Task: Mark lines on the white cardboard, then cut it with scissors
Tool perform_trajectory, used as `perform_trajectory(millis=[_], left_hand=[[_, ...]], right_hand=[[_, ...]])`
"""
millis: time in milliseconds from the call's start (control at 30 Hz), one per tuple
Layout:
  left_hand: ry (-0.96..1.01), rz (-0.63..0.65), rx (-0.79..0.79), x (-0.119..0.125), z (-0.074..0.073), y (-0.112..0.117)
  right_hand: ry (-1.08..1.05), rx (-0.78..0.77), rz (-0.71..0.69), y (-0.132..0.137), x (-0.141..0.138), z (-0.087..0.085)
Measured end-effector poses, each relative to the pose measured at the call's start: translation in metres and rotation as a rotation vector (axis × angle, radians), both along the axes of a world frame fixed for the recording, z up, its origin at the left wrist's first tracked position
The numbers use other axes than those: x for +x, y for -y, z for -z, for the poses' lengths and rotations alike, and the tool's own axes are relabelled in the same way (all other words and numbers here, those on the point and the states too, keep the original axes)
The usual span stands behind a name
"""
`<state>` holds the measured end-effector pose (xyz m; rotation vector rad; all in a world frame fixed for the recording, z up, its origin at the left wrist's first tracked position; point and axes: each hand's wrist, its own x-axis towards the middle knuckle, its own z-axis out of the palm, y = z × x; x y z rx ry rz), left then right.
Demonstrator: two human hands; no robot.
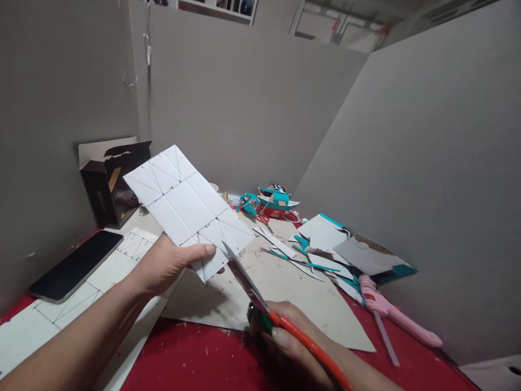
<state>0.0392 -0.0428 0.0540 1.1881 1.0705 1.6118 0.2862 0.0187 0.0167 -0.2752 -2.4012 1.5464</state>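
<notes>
My left hand (171, 263) grips the lower edge of a white sheet of card (187, 201), thumb on top and fingers underneath. Pencil or pen lines, several of them diagonal, cross the card, and it is tilted up above the table. In my right hand (293, 336) is a pair of scissors (250, 282) with orange and green on the handles. The blades point up and left, with their tips at the card's lower part, near my left thumb. Whether the blades have cut into the card there, I cannot tell. My right fingers are partly hidden behind the handles.
Left lie a phone (77, 266) and a sheet with drawn lines (73, 309); behind stands a dark box (109, 190). At the back is a teal paper boat (279, 201). Right are card scraps (325, 260) and a pink glue gun (394, 312). Grey panels (244, 98) enclose the red-covered table (195, 353).
</notes>
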Motion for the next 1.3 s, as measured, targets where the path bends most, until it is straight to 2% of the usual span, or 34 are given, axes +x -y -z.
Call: perform_trajectory(millis=[600, 867, 1133, 1300], left_hand=[[-0.001, 0.031, -0.054, -0.004, 0.002, 0.000], [-0.013, 0.042, -0.053, -0.003, 0.000, 0.000], [0.031, 0.076, -0.038, -0.003, -0.001, 0.002], [0.017, 0.061, -0.032, -0.004, 0.001, 0.001]], right_hand=[[0.066, -0.019, 0.014, -0.003, 0.004, 0.004], [0.089, 0.040, 0.017, -0.005, 0.004, 0.003], [0.051, 0.009, -0.072, -0.005, -0.001, -0.012], [0.056, 0.011, -0.054, -0.004, 0.000, -0.010]])
